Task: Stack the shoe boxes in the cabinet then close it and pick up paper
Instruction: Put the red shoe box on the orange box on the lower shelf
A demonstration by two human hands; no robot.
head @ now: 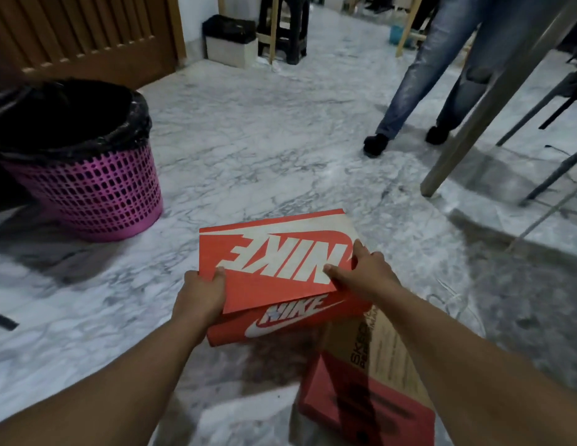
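Observation:
An orange shoe box (274, 262) with large white lettering on its lid is held above the marble floor in the middle of the view. My left hand (202, 292) grips its near left corner, thumb on the lid. My right hand (366, 273) grips its right side, thumb on the lid and fingers along the edge. The lid sits slightly askew over the box body. Below and to the right lies a second box (367, 387), brown cardboard with a red face, partly hidden by my right forearm. No cabinet or paper is in view.
A pink mesh bin (87, 188) with a black liner stands at the left. A wooden door (87, 33) is behind it. A person in jeans (435, 69) stands at the upper right, beside a table leg (480, 104) and chair legs. A white box (231, 43) and stool are at the back.

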